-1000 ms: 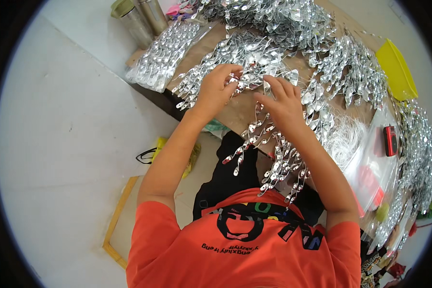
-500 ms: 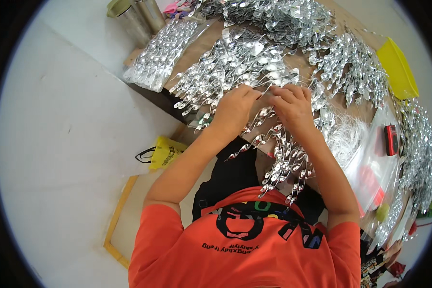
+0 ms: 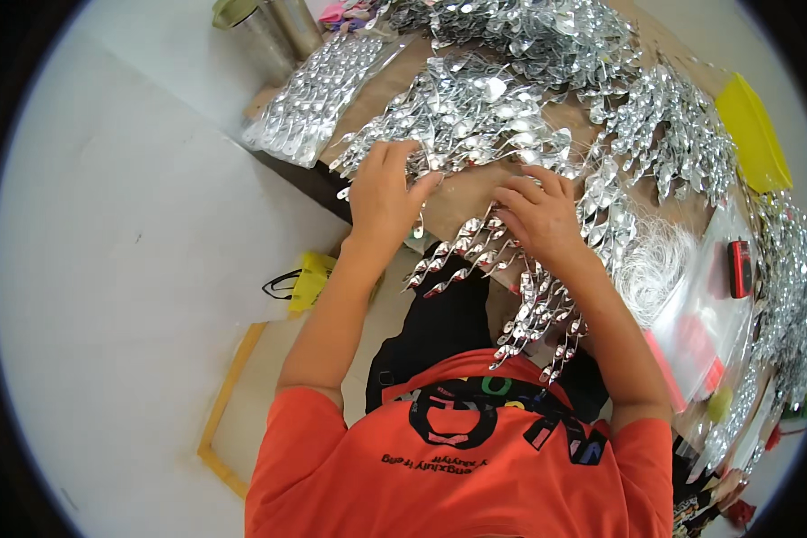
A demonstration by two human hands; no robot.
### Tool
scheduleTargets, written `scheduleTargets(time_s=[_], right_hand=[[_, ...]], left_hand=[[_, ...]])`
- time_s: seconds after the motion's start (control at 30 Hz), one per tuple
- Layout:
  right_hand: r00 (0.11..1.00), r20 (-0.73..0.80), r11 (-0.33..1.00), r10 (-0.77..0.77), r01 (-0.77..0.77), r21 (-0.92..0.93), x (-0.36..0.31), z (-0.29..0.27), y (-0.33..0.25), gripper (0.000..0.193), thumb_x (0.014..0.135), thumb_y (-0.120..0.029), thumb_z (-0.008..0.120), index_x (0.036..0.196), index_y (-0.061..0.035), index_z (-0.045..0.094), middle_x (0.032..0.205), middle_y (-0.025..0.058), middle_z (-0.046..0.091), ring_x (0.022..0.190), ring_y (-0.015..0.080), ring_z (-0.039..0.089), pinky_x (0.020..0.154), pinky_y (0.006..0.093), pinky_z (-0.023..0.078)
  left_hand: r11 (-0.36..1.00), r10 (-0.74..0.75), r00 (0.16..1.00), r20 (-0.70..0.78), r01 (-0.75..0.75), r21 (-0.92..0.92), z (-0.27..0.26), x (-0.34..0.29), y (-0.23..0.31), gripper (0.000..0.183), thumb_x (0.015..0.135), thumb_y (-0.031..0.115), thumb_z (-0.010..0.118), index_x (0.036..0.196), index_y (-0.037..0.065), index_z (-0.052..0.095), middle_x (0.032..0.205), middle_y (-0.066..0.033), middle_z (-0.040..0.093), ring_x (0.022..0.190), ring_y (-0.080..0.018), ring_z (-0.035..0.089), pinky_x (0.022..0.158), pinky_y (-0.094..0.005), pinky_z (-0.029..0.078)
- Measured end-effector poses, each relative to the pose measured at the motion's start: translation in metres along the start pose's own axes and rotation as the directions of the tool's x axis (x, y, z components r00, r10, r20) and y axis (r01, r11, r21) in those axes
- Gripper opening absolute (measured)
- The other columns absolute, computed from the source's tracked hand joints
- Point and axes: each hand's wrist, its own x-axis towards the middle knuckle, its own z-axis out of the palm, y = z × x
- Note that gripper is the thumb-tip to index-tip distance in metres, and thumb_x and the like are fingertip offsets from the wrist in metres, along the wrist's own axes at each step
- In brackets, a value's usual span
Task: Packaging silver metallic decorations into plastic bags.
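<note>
At the left edge of a loose pile of shiny silver twisted pieces (image 3: 457, 117), my left hand (image 3: 381, 193) is open, thumb apart from the fingers. Its fingertips reach in among the pieces, and one silver piece hangs just below the thumb. My right hand (image 3: 542, 215) has its fingers bent and pinched at the upper ends of a row of silver twisted strips (image 3: 466, 238). These strips fan out over the table's near edge above my lap. More silver strips (image 3: 533, 309) dangle below the right wrist. The exact pinch point is partly hidden.
A tangle of white thread (image 3: 655, 269) lies right of my right forearm. Beyond it are clear plastic bags (image 3: 699, 332) and a red-and-black device (image 3: 739, 269). More silver heaps (image 3: 672, 134) cover the far side, near a yellow container (image 3: 751, 134). Metal cups (image 3: 264, 40) stand far left.
My left hand has moved left, away from my right hand, and its fingers have spread. My right hand has lowered slightly. The strips at its fingertips now lie more fanned out.
</note>
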Motion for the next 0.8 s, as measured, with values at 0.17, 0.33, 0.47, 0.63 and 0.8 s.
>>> scheduleTargets(time_s=[0.17,0.33,0.47,0.63,0.8], right_hand=[[1.0,0.009,1.0,0.012,-0.012,0.007,-0.002,0.001,0.002,0.029,0.079,-0.021,0.069,0.107,-0.0166,0.064,0.111,0.0004,0.061,0.114,0.0266,0.05,0.093,0.0426,0.036],[1.0,-0.008,1.0,0.011,-0.011,-0.002,-0.003,0.0,0.0,0.028,0.079,-0.021,0.068,0.107,-0.0164,0.064,0.111,0.0009,0.06,0.113,0.0268,0.05,0.093,0.0427,0.036],[1.0,-0.013,1.0,0.014,-0.014,0.002,-0.003,0.0,-0.001,0.028,0.079,-0.021,0.068,0.106,-0.0165,0.064,0.11,0.0012,0.06,0.113,0.0272,0.05,0.092,0.0426,0.036],[1.0,-0.008,1.0,0.022,-0.022,-0.016,-0.004,0.0,0.0,0.027,0.079,-0.021,0.068,0.105,-0.0163,0.064,0.11,0.0014,0.06,0.114,0.0273,0.049,0.092,0.0428,0.037],[1.0,-0.021,1.0,0.02,-0.02,-0.019,-0.004,0.002,-0.001,0.025,0.079,-0.021,0.068,0.104,-0.0162,0.064,0.11,0.0012,0.059,0.114,0.0272,0.049,0.092,0.0428,0.037]], left_hand=[[0.924,-0.246,0.949,0.199,0.291,-0.246,0.005,-0.003,-0.01,0.033,0.076,0.013,0.071,0.106,0.007,0.061,0.086,-0.0088,0.061,0.065,-0.0222,0.061,0.061,-0.0345,0.05],[0.977,-0.167,0.985,0.054,0.173,-0.128,0.01,-0.005,-0.01,0.028,0.077,0.005,0.064,0.105,0.006,0.063,0.084,-0.0074,0.061,0.064,-0.0178,0.059,0.061,-0.0306,0.048],[0.969,-0.118,0.987,-0.105,0.091,-0.229,0.003,-0.005,-0.007,0.026,0.078,0.002,0.059,0.103,0.008,0.061,0.086,-0.0104,0.06,0.068,-0.0276,0.061,0.062,-0.0367,0.049],[0.995,0.005,0.992,-0.13,-0.018,-0.097,0.008,-0.011,-0.011,0.026,0.082,0.004,0.056,0.108,0.008,0.056,0.093,-0.0127,0.057,0.074,-0.0328,0.059,0.063,-0.0417,0.049],[0.995,-0.02,1.0,0.021,0.022,-0.092,0.016,-0.026,0.002,0.026,0.089,0.013,0.058,0.113,0.008,0.052,0.099,-0.0148,0.055,0.075,-0.0351,0.059,0.064,-0.0438,0.049]])
